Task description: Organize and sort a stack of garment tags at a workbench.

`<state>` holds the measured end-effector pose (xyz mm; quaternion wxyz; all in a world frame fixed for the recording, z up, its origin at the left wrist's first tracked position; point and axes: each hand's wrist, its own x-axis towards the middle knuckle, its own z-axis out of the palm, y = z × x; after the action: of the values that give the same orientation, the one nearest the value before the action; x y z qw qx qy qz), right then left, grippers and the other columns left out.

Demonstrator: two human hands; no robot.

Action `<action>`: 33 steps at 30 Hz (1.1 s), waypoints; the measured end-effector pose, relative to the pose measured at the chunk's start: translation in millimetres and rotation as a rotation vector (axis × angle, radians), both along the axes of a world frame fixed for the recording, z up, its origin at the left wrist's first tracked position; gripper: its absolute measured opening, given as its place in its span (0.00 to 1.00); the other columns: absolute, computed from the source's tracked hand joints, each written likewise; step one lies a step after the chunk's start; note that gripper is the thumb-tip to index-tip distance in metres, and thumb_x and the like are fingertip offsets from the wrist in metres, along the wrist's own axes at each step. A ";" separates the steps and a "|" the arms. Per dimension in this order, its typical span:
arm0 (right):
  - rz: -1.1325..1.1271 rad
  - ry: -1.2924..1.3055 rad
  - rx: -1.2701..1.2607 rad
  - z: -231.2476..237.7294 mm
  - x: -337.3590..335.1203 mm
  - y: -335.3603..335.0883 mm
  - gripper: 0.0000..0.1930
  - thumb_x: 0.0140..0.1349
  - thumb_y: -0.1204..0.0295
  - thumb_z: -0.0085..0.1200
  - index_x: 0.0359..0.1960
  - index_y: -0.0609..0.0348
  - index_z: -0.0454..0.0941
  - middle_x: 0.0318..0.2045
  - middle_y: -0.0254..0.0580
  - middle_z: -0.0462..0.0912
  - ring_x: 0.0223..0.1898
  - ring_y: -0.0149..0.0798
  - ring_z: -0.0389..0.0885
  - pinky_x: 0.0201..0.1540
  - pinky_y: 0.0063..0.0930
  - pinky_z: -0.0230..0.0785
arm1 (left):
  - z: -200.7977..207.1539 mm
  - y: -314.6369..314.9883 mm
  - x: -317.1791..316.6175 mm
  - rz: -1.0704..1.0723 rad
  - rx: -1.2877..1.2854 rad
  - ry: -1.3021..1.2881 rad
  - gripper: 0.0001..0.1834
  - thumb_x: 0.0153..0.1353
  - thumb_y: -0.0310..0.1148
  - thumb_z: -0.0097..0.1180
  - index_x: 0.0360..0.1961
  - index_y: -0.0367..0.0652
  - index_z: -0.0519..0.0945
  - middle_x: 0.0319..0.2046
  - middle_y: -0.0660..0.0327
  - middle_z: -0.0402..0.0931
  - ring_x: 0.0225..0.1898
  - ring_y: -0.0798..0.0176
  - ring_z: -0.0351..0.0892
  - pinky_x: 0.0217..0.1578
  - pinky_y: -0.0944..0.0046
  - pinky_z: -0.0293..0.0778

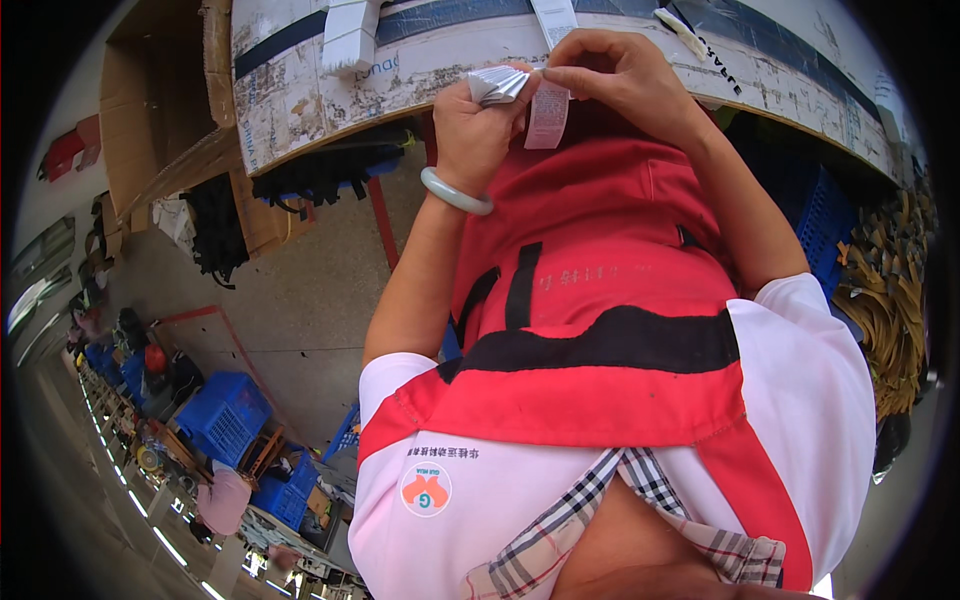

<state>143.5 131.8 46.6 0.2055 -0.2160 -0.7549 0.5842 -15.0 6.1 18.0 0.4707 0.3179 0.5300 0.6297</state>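
Close to the table's near edge, my left hand (470, 137) is closed round a fanned bundle of white labels (498, 85). Thumb and fingertips of my right hand (628, 82) pinch together at the top of a printed white label strip (546, 116), just beside the bundle. That strip hangs down in front of my red apron (600, 190). Beyond my hands, another white label strip (556, 20) lies on the worn tabletop (290, 125). A thick stack of white labels (350, 38) sits farther left on the table.
A pale crumpled piece (682, 36) and black strips (715, 65) lie at the table's right. An open cardboard box (160, 100) stands left. Black straps (330, 172) hang under the table edge. Blue crates (225, 415) and a person in pink (223, 498) are lower left; brown strips (890, 300) pile right.
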 end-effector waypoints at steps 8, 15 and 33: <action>0.072 -0.061 -0.370 15.4 -6.4 -17.9 0.10 0.64 0.67 0.61 0.36 0.63 0.83 0.24 0.31 0.78 0.24 0.22 0.72 0.29 0.15 0.66 | 1.2 -2.8 -4.9 -0.346 -0.125 -0.471 0.28 0.65 0.56 0.53 0.39 0.36 0.80 0.27 0.59 0.81 0.27 0.69 0.79 0.28 0.72 0.74; -0.048 -0.005 -0.156 -10.0 -8.8 -1.8 0.11 0.66 0.68 0.59 0.41 0.64 0.82 0.29 0.35 0.83 0.29 0.26 0.79 0.35 0.18 0.73 | -14.4 -5.9 -3.4 -0.369 -0.084 -0.474 0.21 0.71 0.45 0.50 0.48 0.34 0.76 0.29 0.63 0.73 0.31 0.66 0.77 0.33 0.70 0.76; 0.006 0.025 0.264 2.7 -5.0 13.1 0.11 0.65 0.70 0.59 0.45 0.61 0.83 0.38 0.35 0.82 0.36 0.28 0.78 0.42 0.20 0.72 | -4.9 15.2 -6.2 0.153 0.261 0.384 0.07 0.59 0.25 0.66 0.39 0.38 0.85 0.29 0.69 0.80 0.26 0.80 0.71 0.26 0.78 0.68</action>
<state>138.5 144.8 49.3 0.2398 -0.1778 -0.8231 0.4831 -21.2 21.4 13.0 0.2673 0.4486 0.5466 0.6547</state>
